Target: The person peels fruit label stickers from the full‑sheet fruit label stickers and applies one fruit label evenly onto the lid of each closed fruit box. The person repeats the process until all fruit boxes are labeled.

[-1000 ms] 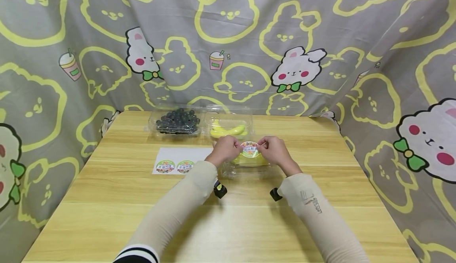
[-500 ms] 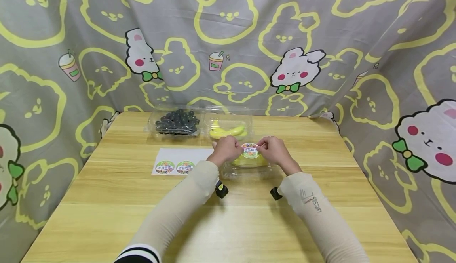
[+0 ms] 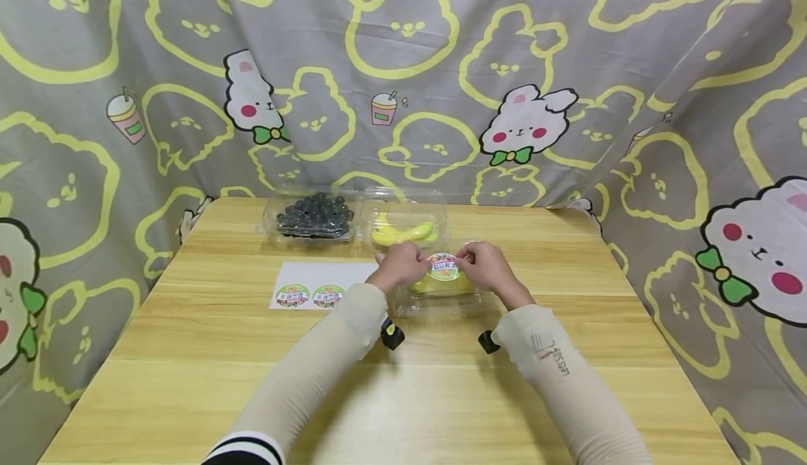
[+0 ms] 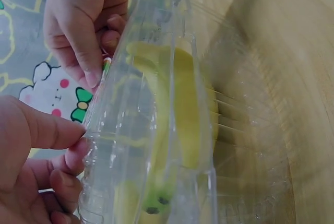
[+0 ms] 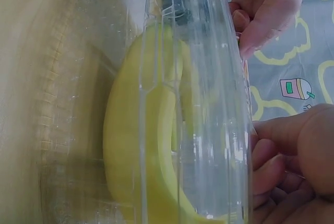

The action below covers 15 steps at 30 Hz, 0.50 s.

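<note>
A round fruit-print sticker [image 3: 443, 267] lies at the top of a clear plastic clamshell box [image 3: 438, 304]. My left hand [image 3: 405, 266] pinches its left edge between thumb and finger; at its right edge, my right hand [image 3: 487, 267] does the same. Yellow bananas [image 4: 167, 104] show through the box wall in the left wrist view. From the right wrist view, the sticker appears only edge-on against the lid, with the fingertips of both hands close to the plastic.
Behind stand two more clear boxes, one with dark grapes [image 3: 315, 214], the other with bananas [image 3: 403, 232]. Left of the hands lies a white sheet [image 3: 324, 273] bearing two round stickers [image 3: 293, 295]. A patterned curtain [image 3: 429, 45] hangs beyond the wooden table [image 3: 208, 353].
The sticker and both hands have shifted very slightly toward the person. Both hands keep their pinch on the sticker, and the boxes stay in place.
</note>
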Tool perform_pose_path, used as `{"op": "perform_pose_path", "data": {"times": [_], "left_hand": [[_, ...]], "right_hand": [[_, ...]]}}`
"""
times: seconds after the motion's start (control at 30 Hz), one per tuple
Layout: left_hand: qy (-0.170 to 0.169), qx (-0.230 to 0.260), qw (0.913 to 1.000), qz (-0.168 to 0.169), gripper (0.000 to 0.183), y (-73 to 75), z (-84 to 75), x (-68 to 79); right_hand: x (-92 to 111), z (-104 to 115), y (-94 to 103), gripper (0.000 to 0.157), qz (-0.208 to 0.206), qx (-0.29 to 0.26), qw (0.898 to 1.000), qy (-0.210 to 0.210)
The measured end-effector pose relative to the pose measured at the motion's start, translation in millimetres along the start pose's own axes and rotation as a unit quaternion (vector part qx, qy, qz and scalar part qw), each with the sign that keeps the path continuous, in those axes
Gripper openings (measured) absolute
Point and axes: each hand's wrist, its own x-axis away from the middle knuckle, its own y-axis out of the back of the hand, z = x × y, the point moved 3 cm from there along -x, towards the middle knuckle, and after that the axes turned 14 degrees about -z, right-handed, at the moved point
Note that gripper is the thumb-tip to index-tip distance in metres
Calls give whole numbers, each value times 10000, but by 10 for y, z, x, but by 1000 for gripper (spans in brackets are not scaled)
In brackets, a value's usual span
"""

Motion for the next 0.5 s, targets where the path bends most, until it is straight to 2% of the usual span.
{"op": "perform_pose_path", "data": {"times": [0.17,0.5], "left_hand": [[7,-9,9999,157,46,2,0,-2],[-43,-120,9999,31,47,-28,7,-3]], "right_hand": [[2,-9,-5,15,31,-72,9999,-98],[16,-11,-4,15,-10,-52,9999,-112]]}}
